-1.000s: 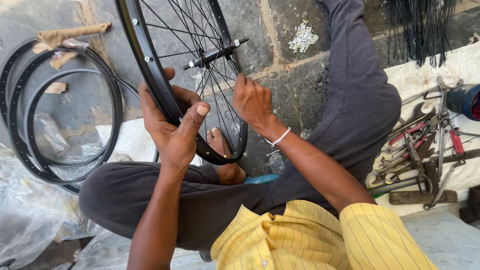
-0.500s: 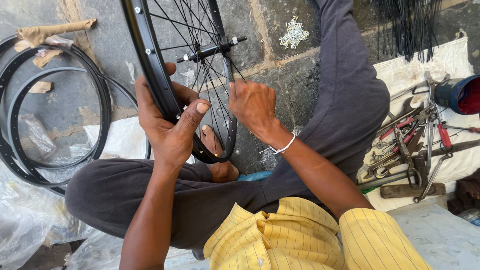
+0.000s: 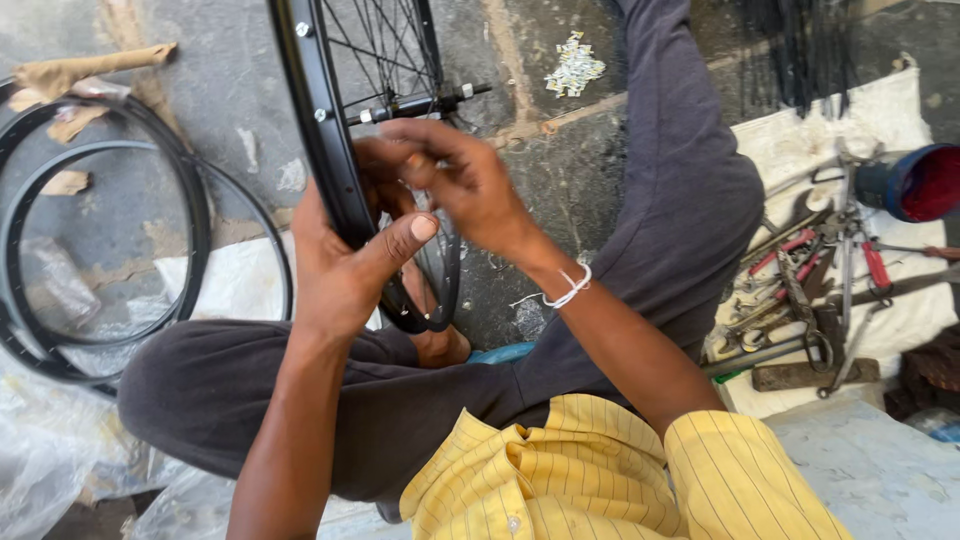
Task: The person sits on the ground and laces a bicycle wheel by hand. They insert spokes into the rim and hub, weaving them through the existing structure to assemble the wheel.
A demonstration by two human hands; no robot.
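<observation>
A black bicycle wheel rim (image 3: 318, 130) with thin spokes and a metal hub axle (image 3: 420, 103) stands upright between my knees. My left hand (image 3: 340, 265) grips the rim's lower part, thumb laid across it. My right hand (image 3: 460, 180), a white band on its wrist, reaches in among the spokes just below the hub, fingers pinched together on something too small to make out. I sit cross-legged in dark grey trousers and a yellow striped shirt.
Black bare rims and tyres (image 3: 100, 240) lie on the stone floor at left with brown paper scraps. At right, a white cloth holds several wrenches and pliers (image 3: 810, 290) and a blue-and-red can (image 3: 915, 182). Loose spokes (image 3: 800, 50) lie at the top right.
My right hand has moved left and up into the spokes toward the hub. The view has come closer to the wheel; my left hand keeps its grip on the rim.
</observation>
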